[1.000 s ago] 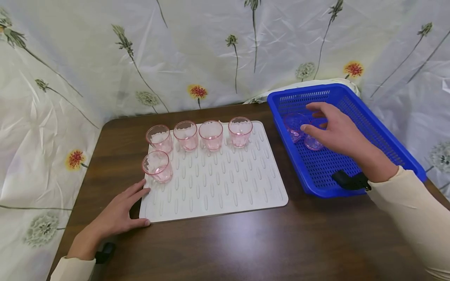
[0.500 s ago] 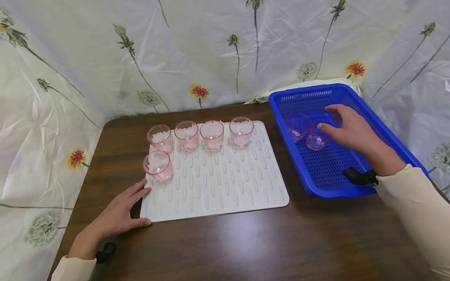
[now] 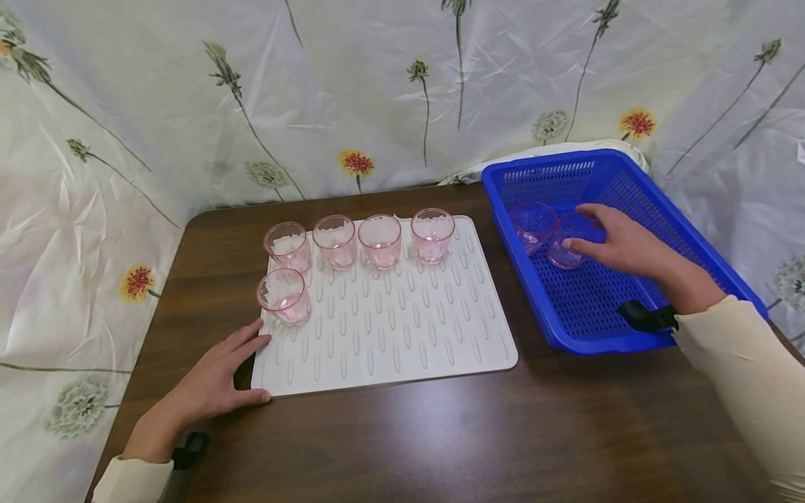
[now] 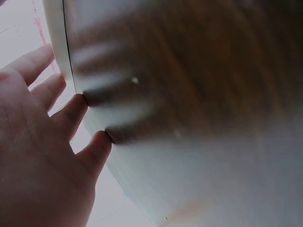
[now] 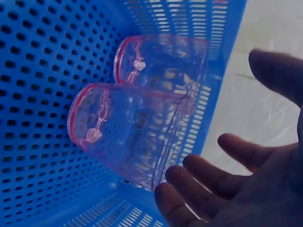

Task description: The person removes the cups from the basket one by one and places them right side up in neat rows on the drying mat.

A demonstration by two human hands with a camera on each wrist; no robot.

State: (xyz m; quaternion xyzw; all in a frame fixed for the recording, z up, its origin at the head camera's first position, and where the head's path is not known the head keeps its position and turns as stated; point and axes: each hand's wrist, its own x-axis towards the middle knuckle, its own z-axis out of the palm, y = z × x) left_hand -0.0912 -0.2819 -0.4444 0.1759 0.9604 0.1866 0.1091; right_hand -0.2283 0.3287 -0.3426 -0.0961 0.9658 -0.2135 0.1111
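Note:
My right hand [image 3: 629,244] is over the blue basket [image 3: 591,346], thumb and fingers spread near the rim of a clear pink glass [image 3: 564,257]. In the right wrist view, the fingertips [image 5: 176,175] are by that glass's rim, while the thumb stays apart from it. A second pink glass [image 3: 531,223] stands beside it, against the basket's left side. My left hand [image 3: 204,384] rests spread at the left edge of a white ridged mat [image 3: 390,335], thumb by the near corner. Just beyond its fingers stands a pink glass [image 3: 286,304] on the mat.
Several more pink glasses stand upright in a row along the mat's far edge, among them one glass [image 3: 432,241] at its right end. Dark wooden table [image 3: 440,433] surrounds mat and basket. A flowered curtain [image 3: 377,91] hangs behind the table.
My right hand has shifted right and lowered toward the nearer glass in the basket, uncovering the other one. The left hand and the glasses on the mat have stayed put.

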